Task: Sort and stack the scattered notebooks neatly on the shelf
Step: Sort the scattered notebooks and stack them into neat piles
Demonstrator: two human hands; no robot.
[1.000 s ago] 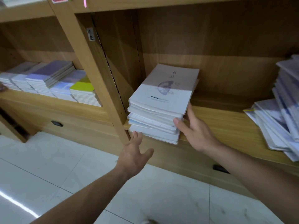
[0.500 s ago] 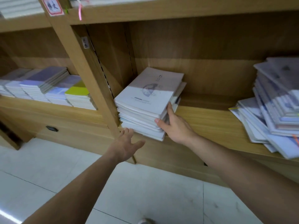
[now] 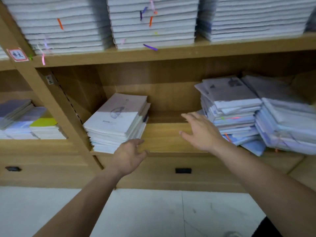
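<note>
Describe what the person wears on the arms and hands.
The left hand and the right hand are bare, without gloves. The left forearm and right forearm are uncovered to the frame edge, and neither wrist carries a watch or band. Blur hides whether any ring is worn.

Head view; close, facing shelf (image 3: 171, 137)

Post label (image 3: 17, 54), notebook cover (image 3: 116, 115) print: illegible.
</note>
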